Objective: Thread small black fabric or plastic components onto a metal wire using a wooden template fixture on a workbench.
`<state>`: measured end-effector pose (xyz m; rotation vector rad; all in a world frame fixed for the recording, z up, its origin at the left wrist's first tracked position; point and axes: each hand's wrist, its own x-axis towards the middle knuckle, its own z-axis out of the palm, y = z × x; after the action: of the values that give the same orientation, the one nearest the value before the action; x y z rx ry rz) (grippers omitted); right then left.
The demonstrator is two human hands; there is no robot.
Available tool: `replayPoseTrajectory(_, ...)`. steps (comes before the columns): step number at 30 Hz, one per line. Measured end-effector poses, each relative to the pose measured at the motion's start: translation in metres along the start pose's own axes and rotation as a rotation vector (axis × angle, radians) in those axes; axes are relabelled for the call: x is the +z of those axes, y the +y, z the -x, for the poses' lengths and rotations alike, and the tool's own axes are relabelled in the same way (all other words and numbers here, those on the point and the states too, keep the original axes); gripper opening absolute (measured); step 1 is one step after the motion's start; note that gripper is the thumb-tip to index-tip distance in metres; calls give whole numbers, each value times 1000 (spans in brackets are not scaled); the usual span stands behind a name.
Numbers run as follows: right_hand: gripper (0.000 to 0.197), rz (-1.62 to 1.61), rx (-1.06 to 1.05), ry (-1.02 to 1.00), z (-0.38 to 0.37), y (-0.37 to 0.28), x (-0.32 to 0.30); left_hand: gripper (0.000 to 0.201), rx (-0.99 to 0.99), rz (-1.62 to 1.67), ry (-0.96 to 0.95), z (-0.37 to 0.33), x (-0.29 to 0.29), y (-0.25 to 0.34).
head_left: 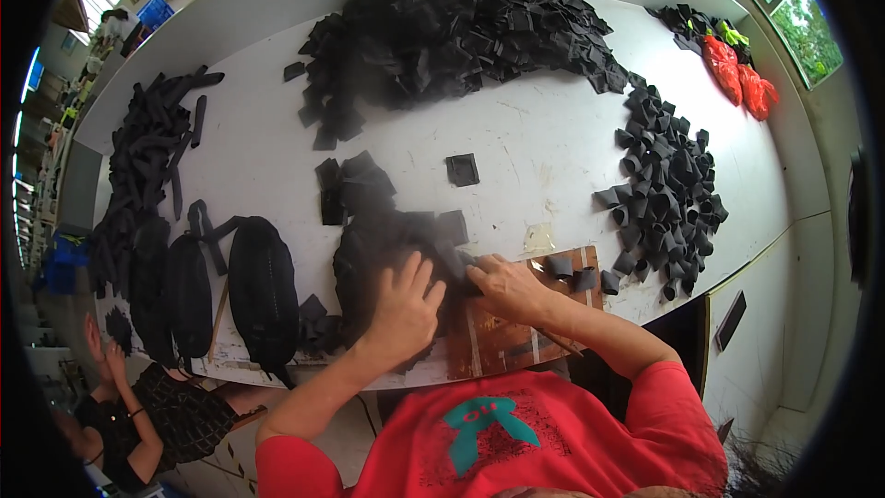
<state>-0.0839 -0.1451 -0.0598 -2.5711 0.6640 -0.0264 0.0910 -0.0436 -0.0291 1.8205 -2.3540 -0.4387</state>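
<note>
My left hand [404,306] lies over a heap of black fabric pieces [364,249] in front of me, its fingers stretched and apart. Just to its right, my right hand [509,289] is closed, with thumb and forefinger at a black fabric piece [454,261] on the heap's edge. The fingertips are partly hidden by the dark cloth. Beneath my right forearm is a worn brown board [489,350], with a few curled black fabric loops [584,278] at its upper right corner. A single flat black square [463,170] lies farther out on the white table.
A large pile of black squares [479,28] fills the far side. Curled black loops [668,194] are heaped at right, near red plastic bags [724,69]. Black strips [152,138] and black oval pouches [261,286] lie at left. Another person [138,415] sits at lower left.
</note>
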Motion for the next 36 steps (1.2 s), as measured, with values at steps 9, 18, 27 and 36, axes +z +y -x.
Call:
replayPoseTrajectory(9,77,-9,75,-405,2,-20,-28,64,15,-72,99,23,38,-2)
replayPoseTrajectory(18,38,-20,190,-182,5,-10,-24,58,52,-73,200,22,11,6)
replayPoseTrajectory(27,21,-199,16,-47,9,27,-24,61,48,-20,184,-24,18,21)
replayPoseTrajectory(36,16,-24,292,431,9,117,-48,64,2,-101,115,-38,55,27)
